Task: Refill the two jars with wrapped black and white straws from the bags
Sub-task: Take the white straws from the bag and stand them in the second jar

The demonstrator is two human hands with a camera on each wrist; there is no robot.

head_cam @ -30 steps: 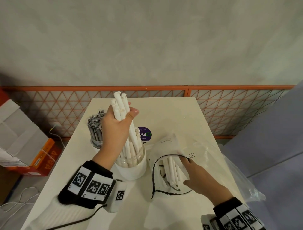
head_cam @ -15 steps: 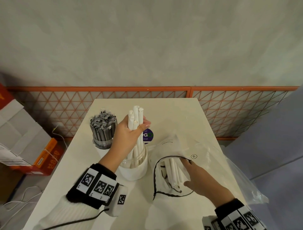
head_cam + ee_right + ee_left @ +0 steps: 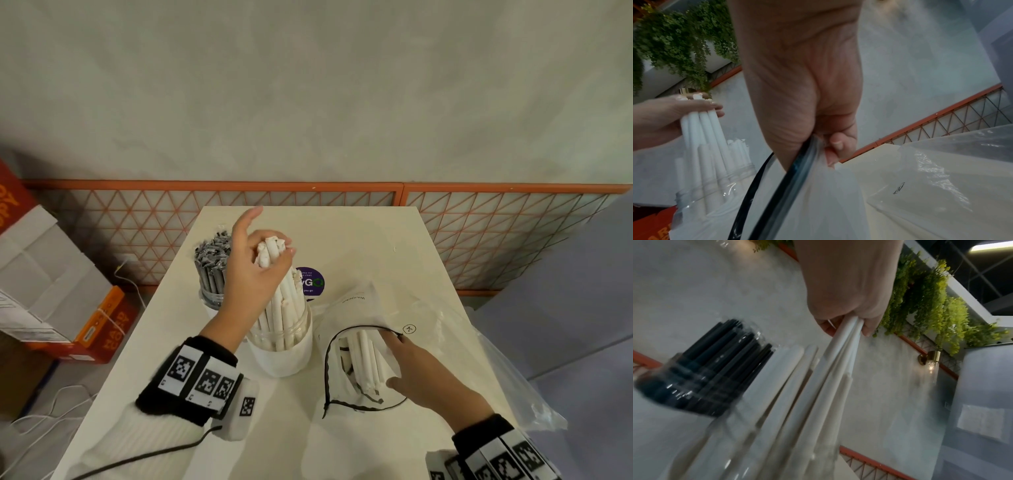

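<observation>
Surroundings: white table (image 3: 359, 236) against an orange lattice fence (image 3: 308, 202) and grey wall; purple round sticker (image 3: 310, 282) behind the near jar, half hidden by straws; cardboard boxes (image 3: 51, 284) on floor at left. Nothing blocks either jar mouth apart from the left hand itself

Counts: two jars, two bags. Far jar (image 3: 212, 291) packed with black straws (image 3: 212, 253) in grey wrappers, upright. Near jar (image 3: 281, 346) clear, white base, holds white straws (image 3: 287, 301), paper-wrapped, leaning

Left hand (image 3: 251, 274) grips a bunch of white straw tops, lower ends in the near jar. Right hand (image 3: 416, 370) pinches the black zip rim of the open bag (image 3: 356, 363), white straws lying inside. Second clear bag (image 3: 507, 370) lies beside it on the right
</observation>
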